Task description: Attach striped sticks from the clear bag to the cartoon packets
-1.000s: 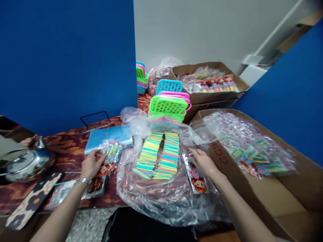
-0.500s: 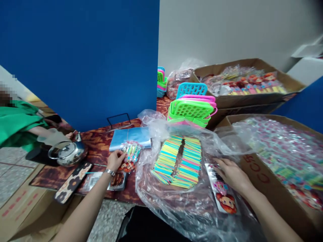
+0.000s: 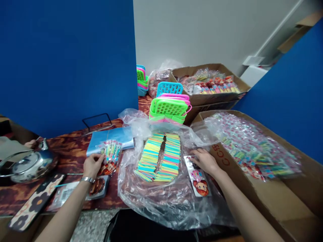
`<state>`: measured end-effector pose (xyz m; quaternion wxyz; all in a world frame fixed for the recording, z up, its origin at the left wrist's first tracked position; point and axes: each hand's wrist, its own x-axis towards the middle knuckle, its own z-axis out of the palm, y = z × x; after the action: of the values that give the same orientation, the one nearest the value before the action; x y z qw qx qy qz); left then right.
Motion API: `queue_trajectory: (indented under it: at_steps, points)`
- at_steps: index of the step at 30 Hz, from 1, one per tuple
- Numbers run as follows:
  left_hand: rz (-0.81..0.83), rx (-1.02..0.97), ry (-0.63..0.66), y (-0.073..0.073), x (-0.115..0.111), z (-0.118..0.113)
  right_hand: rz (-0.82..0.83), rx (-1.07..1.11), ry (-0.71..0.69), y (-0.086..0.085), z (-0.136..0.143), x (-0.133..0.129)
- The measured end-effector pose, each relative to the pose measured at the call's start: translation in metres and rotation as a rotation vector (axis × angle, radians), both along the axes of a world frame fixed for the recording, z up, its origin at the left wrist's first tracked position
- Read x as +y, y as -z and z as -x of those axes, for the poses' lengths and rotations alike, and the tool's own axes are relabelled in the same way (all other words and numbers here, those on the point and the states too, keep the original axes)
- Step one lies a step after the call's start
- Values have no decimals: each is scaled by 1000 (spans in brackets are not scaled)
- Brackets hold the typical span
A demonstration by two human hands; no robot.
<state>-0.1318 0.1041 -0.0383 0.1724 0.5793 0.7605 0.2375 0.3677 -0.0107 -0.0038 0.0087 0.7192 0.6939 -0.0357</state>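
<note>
Two rows of yellow, blue and pink sticks [image 3: 170, 161] lie on a clear plastic sheet [image 3: 161, 198] on the table. My left hand [image 3: 93, 165], with a silver watch on the wrist, pinches the edge of a clear packet [image 3: 111, 154] of colourful sticks with a red-haired figure. Below that hand is a stack of printed cards [image 3: 100, 188]. To the right of the sticks, my right hand [image 3: 205, 161] rests with fingers spread over the upper end of a white printed card [image 3: 199, 181] showing a red-haired figure.
Blue plastic film [image 3: 96, 139] lies behind the packet. Green, pink and blue baskets [image 3: 171, 107] stand behind the sticks. Cardboard boxes [image 3: 242, 188] of packets are at the right. A kettle [image 3: 30, 166] stands at the left, near another person's hand [image 3: 30, 144].
The view has turned right, so the table things appear further left and more of the right box shows. Both hands stay by the same packet and card.
</note>
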Motion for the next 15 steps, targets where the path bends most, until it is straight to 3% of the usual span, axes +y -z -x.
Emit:
queue_trajectory:
  at_steps: [15]
  points:
    - [7, -42, 1, -4, -1, -2, -26, -31, -60, -2, 0, 1]
